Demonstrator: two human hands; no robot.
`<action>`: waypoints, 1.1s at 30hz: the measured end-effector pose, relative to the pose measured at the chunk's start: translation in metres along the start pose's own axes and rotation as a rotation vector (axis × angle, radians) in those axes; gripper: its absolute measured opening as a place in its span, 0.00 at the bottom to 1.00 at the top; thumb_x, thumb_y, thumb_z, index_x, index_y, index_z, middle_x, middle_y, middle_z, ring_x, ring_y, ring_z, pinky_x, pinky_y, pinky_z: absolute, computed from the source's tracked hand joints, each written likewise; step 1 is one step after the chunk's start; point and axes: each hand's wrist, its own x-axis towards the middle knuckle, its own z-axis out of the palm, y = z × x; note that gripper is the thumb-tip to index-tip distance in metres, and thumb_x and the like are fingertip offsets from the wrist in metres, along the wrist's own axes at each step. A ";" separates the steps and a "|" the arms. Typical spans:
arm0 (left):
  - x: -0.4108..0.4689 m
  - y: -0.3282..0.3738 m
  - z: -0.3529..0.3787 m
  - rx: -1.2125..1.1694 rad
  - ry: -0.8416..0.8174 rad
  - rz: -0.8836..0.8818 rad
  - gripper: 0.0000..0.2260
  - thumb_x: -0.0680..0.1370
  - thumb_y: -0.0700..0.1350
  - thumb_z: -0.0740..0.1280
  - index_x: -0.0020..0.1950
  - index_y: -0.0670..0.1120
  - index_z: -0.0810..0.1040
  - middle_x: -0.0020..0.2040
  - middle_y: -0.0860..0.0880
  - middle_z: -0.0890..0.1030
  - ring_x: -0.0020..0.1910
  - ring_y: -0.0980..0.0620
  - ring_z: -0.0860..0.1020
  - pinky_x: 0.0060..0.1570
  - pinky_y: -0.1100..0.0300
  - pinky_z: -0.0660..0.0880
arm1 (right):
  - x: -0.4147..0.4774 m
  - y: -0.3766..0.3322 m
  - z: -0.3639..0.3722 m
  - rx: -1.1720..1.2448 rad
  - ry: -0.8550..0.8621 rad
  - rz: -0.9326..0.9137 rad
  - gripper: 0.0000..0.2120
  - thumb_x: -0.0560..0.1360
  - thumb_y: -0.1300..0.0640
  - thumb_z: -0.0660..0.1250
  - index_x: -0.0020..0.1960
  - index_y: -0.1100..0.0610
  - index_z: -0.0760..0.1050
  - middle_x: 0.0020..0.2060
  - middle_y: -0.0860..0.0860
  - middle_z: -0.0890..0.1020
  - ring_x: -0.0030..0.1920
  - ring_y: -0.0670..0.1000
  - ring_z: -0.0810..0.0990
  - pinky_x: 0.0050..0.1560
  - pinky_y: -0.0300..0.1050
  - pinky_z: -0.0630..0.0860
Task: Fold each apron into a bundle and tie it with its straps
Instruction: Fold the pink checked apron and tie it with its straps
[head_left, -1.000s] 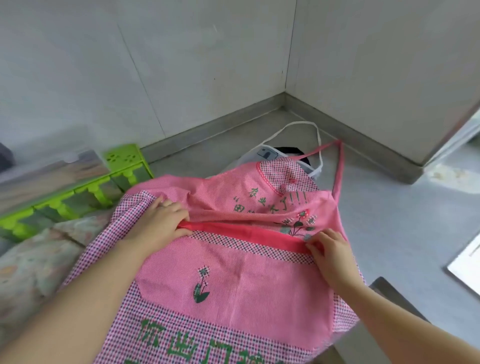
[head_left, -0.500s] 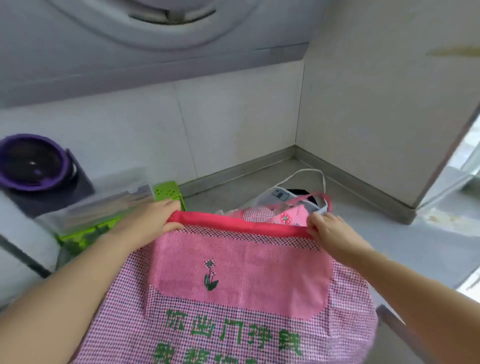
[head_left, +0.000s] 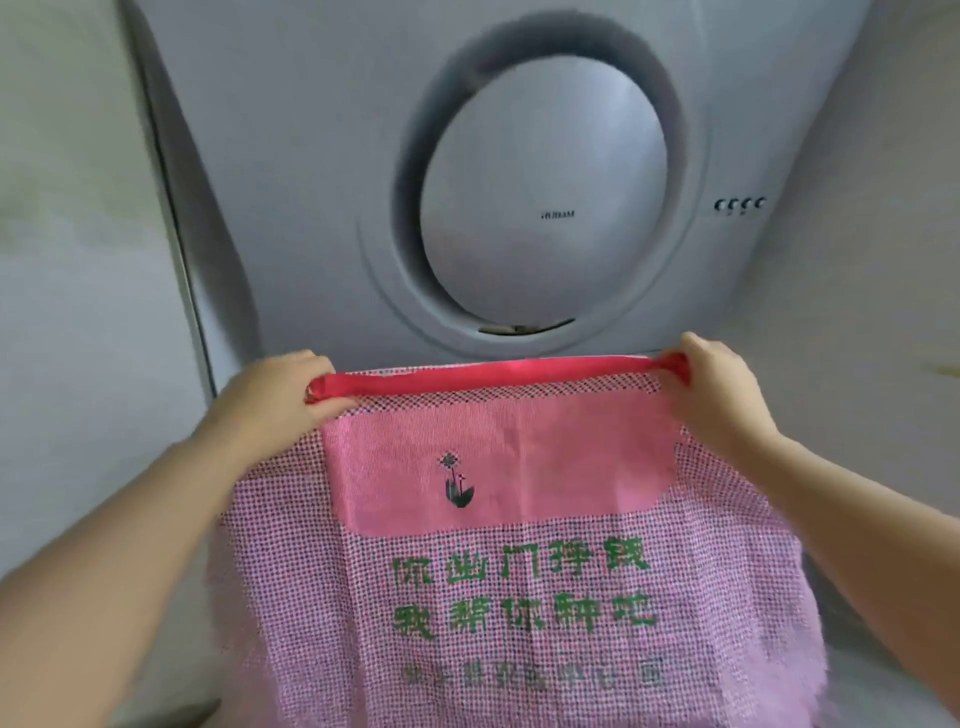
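A pink checked apron (head_left: 519, 587) with a plain pink pocket, a small flower print and green characters hangs in the air in front of me. Its red band (head_left: 493, 375) runs taut along the top edge. My left hand (head_left: 275, 400) grips the band's left end and my right hand (head_left: 711, 389) grips its right end, both raised at the same height. The apron's bib and neck strap are hidden behind the hanging cloth.
A grey range hood (head_left: 540, 208) with a round white panel and several small buttons (head_left: 737, 204) fills the view right behind the apron. Pale wall (head_left: 78, 260) stands to the left and right of it.
Both hands have lifted the apron by its red band from the surface up high. The view has swung up from the floor and counter to the range hood.
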 end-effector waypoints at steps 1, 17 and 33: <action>-0.001 -0.006 -0.006 0.069 -0.078 -0.041 0.12 0.73 0.59 0.70 0.40 0.52 0.75 0.36 0.54 0.75 0.39 0.49 0.75 0.38 0.56 0.71 | 0.007 -0.004 0.002 -0.042 -0.085 0.021 0.05 0.74 0.57 0.68 0.48 0.57 0.75 0.38 0.52 0.77 0.40 0.56 0.73 0.40 0.47 0.68; -0.048 -0.037 -0.056 -0.203 0.634 -0.490 0.13 0.79 0.35 0.57 0.56 0.40 0.80 0.54 0.40 0.80 0.55 0.39 0.77 0.54 0.53 0.71 | 0.004 -0.080 0.048 -0.200 -0.678 -0.167 0.08 0.73 0.60 0.65 0.50 0.56 0.79 0.40 0.52 0.77 0.41 0.50 0.72 0.38 0.39 0.62; -0.054 -0.053 -0.029 0.437 0.106 -0.361 0.09 0.75 0.52 0.69 0.41 0.47 0.82 0.42 0.47 0.82 0.47 0.42 0.74 0.45 0.52 0.68 | 0.008 -0.041 0.042 -0.055 -0.336 0.263 0.10 0.68 0.67 0.66 0.45 0.58 0.83 0.42 0.59 0.84 0.45 0.59 0.81 0.47 0.46 0.76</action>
